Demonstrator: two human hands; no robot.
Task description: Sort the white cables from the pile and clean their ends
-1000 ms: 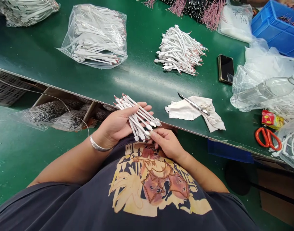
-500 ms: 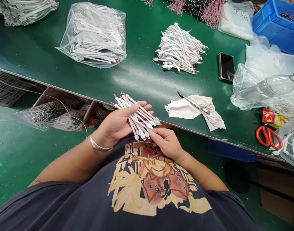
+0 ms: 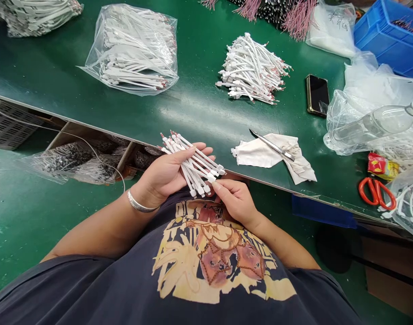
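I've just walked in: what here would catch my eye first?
Probably the fan of white cables held in the person's left grip, with the right grip touching its lower end. Next, perhaps the bright red scissor handles at the far right and the big blue bin in the upper right corner.

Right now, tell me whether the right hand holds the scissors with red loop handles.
No, the right hand pinches a white connector of the bundle of thin white cables, while the scissors lie apart on the green table.

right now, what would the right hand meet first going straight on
The right hand would likely meet the bundled thin white cables in the left hand; its fingers seem to pinch one.
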